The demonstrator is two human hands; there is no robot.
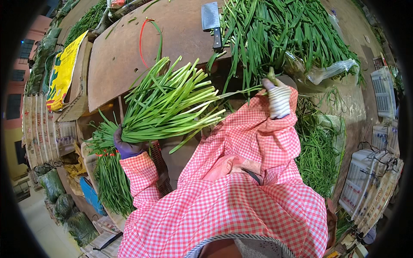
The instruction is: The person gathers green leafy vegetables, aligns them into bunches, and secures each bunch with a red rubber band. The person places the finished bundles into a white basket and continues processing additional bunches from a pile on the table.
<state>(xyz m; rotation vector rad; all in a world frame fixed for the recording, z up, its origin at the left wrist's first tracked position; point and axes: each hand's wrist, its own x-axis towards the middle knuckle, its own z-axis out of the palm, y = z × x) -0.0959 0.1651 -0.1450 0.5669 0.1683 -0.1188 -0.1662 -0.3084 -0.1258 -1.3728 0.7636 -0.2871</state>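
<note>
Clasping pale-stemmed, leafy green stalks (167, 105) at ten o'clock in our closed, dark-gloved left hand (125, 144).
Our white-cuffed right hand (277, 91) curls at two o'clock; its hold we cannot tell.

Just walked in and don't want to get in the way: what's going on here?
A person in a pink checked garment grips a bunch of long green stalks in the left hand, pale ends pointing right. The right hand is at the near edge of a big leafy pile; a thin leaf stretches toward it, though whether it is held is unclear. A cleaver lies on the brown board, untouched.
</note>
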